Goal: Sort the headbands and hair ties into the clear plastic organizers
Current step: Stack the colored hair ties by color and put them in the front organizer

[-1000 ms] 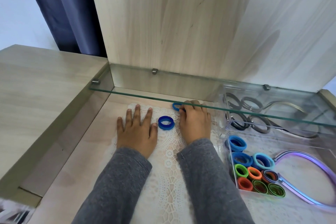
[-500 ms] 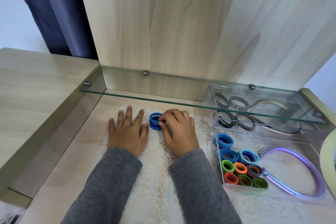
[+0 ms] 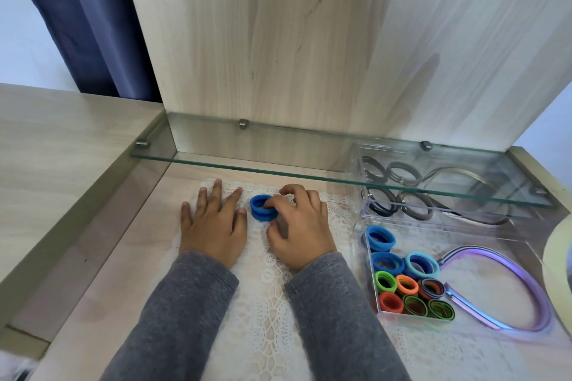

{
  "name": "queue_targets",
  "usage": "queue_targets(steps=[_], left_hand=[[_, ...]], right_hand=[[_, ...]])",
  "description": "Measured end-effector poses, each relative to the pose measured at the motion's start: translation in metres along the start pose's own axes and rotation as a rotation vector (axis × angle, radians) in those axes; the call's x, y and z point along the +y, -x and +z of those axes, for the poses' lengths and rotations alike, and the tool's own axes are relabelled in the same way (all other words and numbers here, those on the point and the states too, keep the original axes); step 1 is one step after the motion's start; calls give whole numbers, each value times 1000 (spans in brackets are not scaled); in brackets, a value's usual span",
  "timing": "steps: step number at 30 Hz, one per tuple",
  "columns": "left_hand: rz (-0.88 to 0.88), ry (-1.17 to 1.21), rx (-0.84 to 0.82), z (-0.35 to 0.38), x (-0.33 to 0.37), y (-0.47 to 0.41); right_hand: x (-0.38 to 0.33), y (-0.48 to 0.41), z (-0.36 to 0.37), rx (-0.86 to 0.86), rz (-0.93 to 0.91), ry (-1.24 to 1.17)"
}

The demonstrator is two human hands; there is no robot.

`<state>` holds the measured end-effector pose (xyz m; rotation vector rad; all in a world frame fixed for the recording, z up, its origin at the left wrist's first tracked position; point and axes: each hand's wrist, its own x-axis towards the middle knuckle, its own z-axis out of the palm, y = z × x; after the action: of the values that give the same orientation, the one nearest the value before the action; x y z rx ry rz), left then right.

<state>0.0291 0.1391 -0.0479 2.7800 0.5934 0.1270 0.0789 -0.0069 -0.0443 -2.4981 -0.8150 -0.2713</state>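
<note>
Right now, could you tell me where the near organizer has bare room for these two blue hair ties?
Inside the near organizer, the floor within the purple headband's loop is bare, as is the strip between its back wall and the light blue tie. Its left side is crowded with hair ties. The lace mat between the sleeves is free too.

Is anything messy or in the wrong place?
Only the two stacked blue hair ties: they sit on the lace mat, pinched by the right hand, not in the clear organizer with the others. Nothing looks spilled or broken.
</note>
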Motion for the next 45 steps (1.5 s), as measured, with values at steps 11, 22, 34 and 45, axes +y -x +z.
queue_targets(steps=[11,22,34,45], left_hand=[[-11,-27,1,4,-1,-1],[205,132,398,8,-1,8],[282,178,259,6,6,36],[252,326,121,0,21,73]], right_hand=[[-1,0,-2,11,0,60],[-8,15,-22,-53,-10,158],[-10,40,-41,-88,-33,188],[-14,52,-60,-126,-72,245]])
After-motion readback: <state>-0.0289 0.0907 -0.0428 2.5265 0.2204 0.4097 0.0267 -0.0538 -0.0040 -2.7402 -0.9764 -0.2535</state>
